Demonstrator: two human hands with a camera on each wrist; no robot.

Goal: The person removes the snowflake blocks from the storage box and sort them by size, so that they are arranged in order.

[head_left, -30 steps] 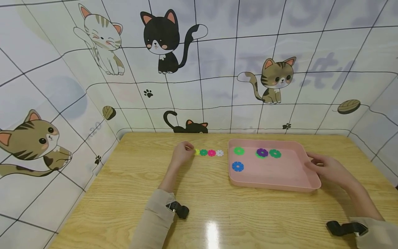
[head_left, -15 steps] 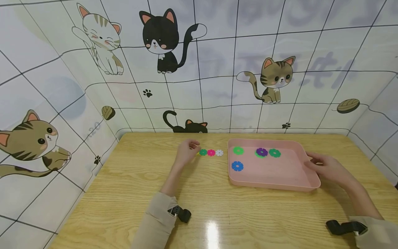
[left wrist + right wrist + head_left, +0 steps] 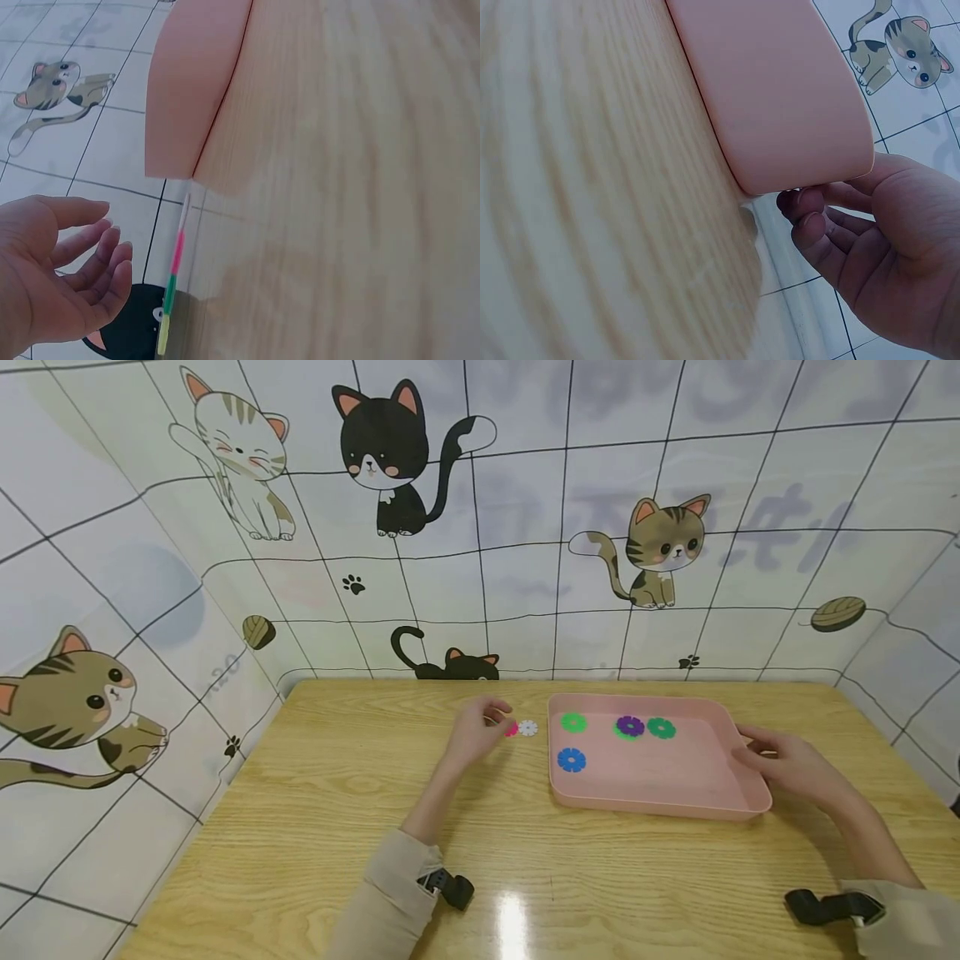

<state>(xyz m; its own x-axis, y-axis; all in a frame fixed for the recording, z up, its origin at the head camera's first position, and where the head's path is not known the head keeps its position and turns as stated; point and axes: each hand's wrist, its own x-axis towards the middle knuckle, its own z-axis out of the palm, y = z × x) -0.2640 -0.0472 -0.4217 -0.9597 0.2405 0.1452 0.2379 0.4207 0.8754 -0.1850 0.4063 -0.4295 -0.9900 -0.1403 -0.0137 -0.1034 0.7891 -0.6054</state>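
Observation:
My left hand point(image 3: 478, 731) hovers over a row of flower-shaped plastic discs on the table, fingers loosely curled and nothing between them. In the head view, a pink disc point(image 3: 512, 729) peeks out by the fingertips, and a white disc point(image 3: 528, 727) lies beside it; the hand covers the rest. Seen edge-on in the left wrist view, the row also has a green disc point(image 3: 169, 295) and a yellow disc point(image 3: 163, 337). On the other side, my right hand point(image 3: 787, 767) grips the right end of a pink tray point(image 3: 660, 806), its fingers against the outer wall.
Inside the tray lie a light green disc point(image 3: 573, 722), a blue disc point(image 3: 572, 760), a purple disc point(image 3: 631, 726) overlapping another green one, and a dark green disc point(image 3: 662, 727). A cat-patterned wall covering point(image 3: 525, 568) rises behind the wooden table point(image 3: 300, 793).
My left hand has moved right along the row, from the yellow disc to beside the pink one, its fingers coming off the row. The right hand and tray stay in place.

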